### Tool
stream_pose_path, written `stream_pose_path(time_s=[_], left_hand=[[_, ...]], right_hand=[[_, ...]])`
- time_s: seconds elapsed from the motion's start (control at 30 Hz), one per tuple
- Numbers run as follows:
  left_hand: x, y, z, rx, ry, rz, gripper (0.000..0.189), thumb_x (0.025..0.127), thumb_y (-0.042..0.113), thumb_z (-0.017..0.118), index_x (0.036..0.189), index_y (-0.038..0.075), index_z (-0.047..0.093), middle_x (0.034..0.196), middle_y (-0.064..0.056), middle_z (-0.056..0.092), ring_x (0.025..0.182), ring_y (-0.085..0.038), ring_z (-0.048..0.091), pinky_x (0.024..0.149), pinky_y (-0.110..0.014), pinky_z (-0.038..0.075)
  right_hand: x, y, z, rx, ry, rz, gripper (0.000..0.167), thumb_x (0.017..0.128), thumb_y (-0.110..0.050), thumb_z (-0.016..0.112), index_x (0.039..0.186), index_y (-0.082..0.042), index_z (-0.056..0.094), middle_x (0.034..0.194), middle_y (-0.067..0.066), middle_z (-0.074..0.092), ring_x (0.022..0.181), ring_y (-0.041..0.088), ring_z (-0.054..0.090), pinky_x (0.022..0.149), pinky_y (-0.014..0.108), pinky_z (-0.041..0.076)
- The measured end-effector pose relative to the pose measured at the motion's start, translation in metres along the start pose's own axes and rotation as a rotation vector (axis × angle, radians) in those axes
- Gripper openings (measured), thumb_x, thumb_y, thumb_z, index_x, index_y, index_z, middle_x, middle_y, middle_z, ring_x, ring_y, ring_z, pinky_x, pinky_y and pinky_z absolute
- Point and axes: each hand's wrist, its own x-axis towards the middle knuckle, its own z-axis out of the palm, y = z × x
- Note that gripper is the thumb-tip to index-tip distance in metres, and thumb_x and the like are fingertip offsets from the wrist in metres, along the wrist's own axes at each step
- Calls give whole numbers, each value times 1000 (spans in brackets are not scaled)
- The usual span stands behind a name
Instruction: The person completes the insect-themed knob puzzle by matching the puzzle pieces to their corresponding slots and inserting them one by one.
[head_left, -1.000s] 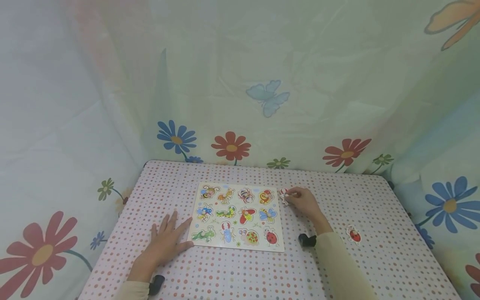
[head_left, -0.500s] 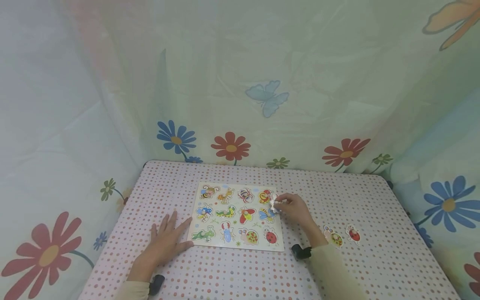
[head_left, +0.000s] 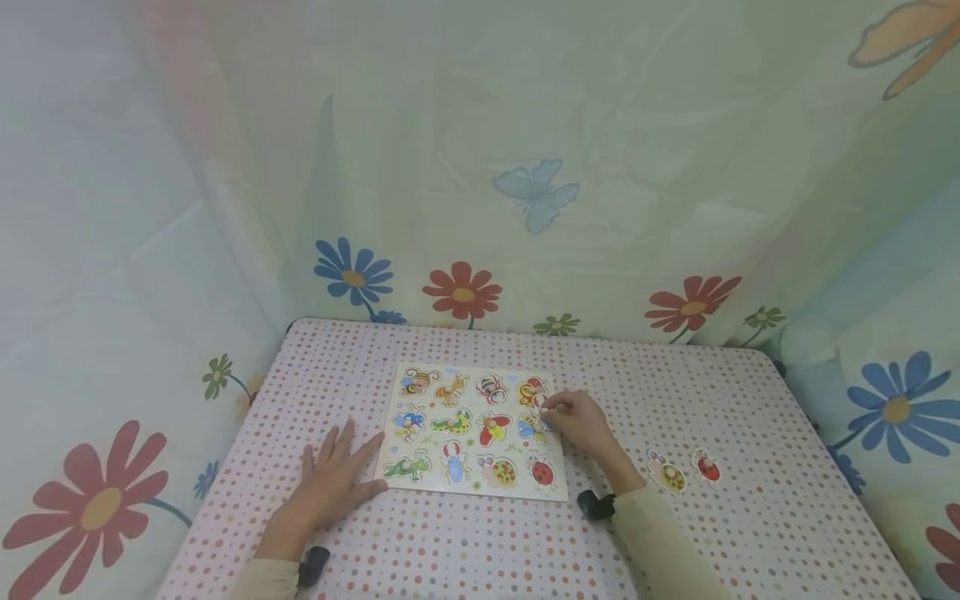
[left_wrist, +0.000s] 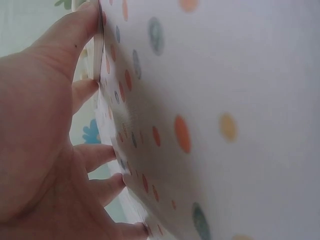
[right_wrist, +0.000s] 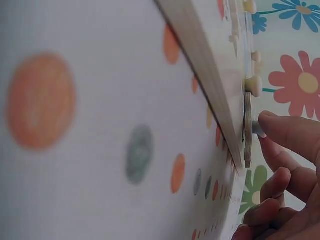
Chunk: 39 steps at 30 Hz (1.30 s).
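Observation:
A wooden peg puzzle board (head_left: 558,492) with insect pictures lies on the table. My right hand (head_left: 581,421) pinches the small knob of a puzzle piece between thumb and forefinger, at the board's right side. That piece (head_left: 540,403), with red pincers showing, is mostly hidden by the fingers in the head view. In the right wrist view the piece (right_wrist: 248,132) is seen edge-on, close to the board face; whether it touches is unclear. My left hand (head_left: 330,483) rests spread on the table, thumb and forefinger against the board's left edge.
Two loose pieces, a spotted yellow-green bug (head_left: 666,473) and a red ladybug (head_left: 707,467), lie right of the board near my right sleeve. A dotted cloth (head_left: 480,550) covers the table. Printed curtains (head_left: 420,150) stand behind and at the sides.
My right hand has carried the pincered piece left from beside the board to over its right part. The arm's shift uncovered the yellow-green bug piece. My left hand has stayed still.

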Motion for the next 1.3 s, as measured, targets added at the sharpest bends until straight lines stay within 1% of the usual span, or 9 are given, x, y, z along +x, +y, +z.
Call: stream_pose_path(time_s=[0.17, 0.33, 0.47, 0.57, 0.7, 0.83, 0.9, 1.13, 1.3], left_hand=[[2, -1, 0, 4, 4, 6, 77, 92, 57, 63, 157, 26, 36, 164, -22, 5, 147, -49, 3, 108, -77, -3], [2, 0, -1, 8, 4, 1, 77, 92, 57, 63, 157, 26, 37, 164, -22, 5, 147, -50, 3, 108, -77, -2], [1, 2, -1, 1, -4, -5, 77, 92, 56, 64, 156, 25, 37, 164, -23, 6, 147, -50, 3, 108, -77, -2], [1, 3, -2, 0, -7, -7, 77, 92, 55, 64, 156, 25, 37, 164, -23, 6, 147, -50, 3, 108, -77, -2], [0, 3, -2, 2, -6, -7, 77, 92, 56, 64, 157, 26, 36, 164, -22, 5, 148, -49, 3, 108, -77, -2], [0, 2, -2, 1, -6, -9, 77, 92, 56, 64, 157, 26, 37, 164, -22, 6, 147, -49, 3, 108, -77, -2], [0, 3, -2, 3, -7, -12, 77, 92, 56, 64, 157, 26, 37, 164, -23, 6, 147, -49, 3, 108, -77, -2], [0, 2, -2, 1, -9, -17, 77, 91, 56, 64, 156, 25, 38, 164, -23, 6, 147, -50, 3, 108, -77, -3], [0, 2, -1, 2, -4, -14, 77, 91, 56, 64, 156, 25, 38, 164, -23, 6, 147, -50, 3, 108, -77, -2]], right_hand=[[3, 1, -1, -52, -3, 0, 18, 90, -16, 75, 104, -5, 73, 91, 9, 50, 77, 21, 47, 59, 31, 41], [4, 3, -2, -91, -9, -22, 19, 89, -17, 75, 105, -5, 73, 89, 8, 50, 77, 21, 47, 61, 32, 41], [4, 5, -4, -137, 0, -59, 19, 90, -19, 75, 104, -5, 73, 88, 7, 52, 78, 21, 48, 66, 35, 40], [3, 6, -7, -166, 28, -102, 18, 91, -20, 74, 102, -6, 73, 88, 6, 53, 79, 22, 48, 70, 38, 37], [1, 3, -10, -154, 57, -138, 17, 90, -18, 75, 101, -5, 74, 87, 7, 52, 78, 22, 46, 69, 38, 35], [-4, -7, -9, -116, 46, -135, 15, 90, -18, 75, 100, -7, 75, 87, 6, 51, 78, 21, 46, 65, 36, 37], [-7, -12, -6, -100, 39, -147, 14, 89, -17, 76, 98, -7, 75, 86, 6, 52, 78, 21, 46, 65, 36, 36], [-18, -31, 13, -85, 18, -256, 8, 88, -16, 78, 94, -12, 76, 89, 0, 56, 84, 20, 48, 74, 43, 35], [-25, -43, 25, -36, -29, -335, 8, 87, -15, 78, 95, -13, 77, 88, -1, 57, 85, 23, 49, 77, 47, 36]])
